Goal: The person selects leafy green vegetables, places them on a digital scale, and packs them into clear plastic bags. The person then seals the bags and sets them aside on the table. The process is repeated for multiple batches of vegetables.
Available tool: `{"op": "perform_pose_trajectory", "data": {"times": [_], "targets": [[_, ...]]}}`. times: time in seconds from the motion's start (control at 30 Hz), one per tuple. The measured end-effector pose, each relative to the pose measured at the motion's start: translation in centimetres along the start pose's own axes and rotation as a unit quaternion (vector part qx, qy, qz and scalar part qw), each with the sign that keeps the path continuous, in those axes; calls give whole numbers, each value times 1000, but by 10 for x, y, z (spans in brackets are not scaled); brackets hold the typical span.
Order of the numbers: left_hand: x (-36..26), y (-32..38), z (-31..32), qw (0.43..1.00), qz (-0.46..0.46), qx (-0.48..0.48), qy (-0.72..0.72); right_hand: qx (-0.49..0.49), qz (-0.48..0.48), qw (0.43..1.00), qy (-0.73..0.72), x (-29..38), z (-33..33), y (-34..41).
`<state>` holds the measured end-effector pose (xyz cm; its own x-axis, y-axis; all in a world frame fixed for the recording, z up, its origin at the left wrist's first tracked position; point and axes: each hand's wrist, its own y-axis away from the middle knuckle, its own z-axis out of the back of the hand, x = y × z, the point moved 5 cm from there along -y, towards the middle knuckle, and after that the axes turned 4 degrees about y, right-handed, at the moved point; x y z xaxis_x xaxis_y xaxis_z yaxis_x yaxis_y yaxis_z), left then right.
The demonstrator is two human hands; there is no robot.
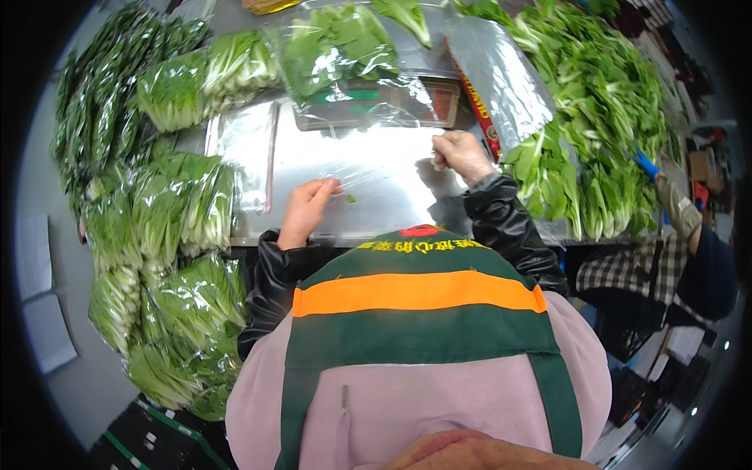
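Observation:
Both hands are over a shiny metal work surface (376, 205). My left hand (308, 205) has its fingers closed, thumb on top, at the edge of some thin clear plastic film (358, 170). My right hand (461, 154), higher and to the right, has curled fingers; the film seems to stretch between the hands, though its edges are hard to see. Beyond them, clear film or a bag covers leafy greens (338, 50) lying above a scale's display panel (352, 103). A small scrap of green leaf (351, 198) lies beside my left hand.
Bagged greens (182, 200) are heaped along the left. A stack of clear bags (244, 158) lies left of centre. At right are a red box (479, 111), flat clear plastic bags (499, 82) and a large pile of loose leafy greens (605, 106). A co-worker's blue-gloved hand (646, 164) touches that pile.

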<state>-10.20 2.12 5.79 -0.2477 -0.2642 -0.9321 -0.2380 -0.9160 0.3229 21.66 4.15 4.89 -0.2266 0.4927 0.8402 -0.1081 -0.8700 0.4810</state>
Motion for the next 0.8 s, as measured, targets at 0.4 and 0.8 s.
{"op": "perform_pose_trajectory", "data": {"times": [0.4,0.8], "targets": [[11,-23,21,978,-52,136,-146,-62,161,983,64,-13,-58,18],[-5,-30,-110,932,-99,278,-210,-357,72,928,81,-92,-37,156]]}}
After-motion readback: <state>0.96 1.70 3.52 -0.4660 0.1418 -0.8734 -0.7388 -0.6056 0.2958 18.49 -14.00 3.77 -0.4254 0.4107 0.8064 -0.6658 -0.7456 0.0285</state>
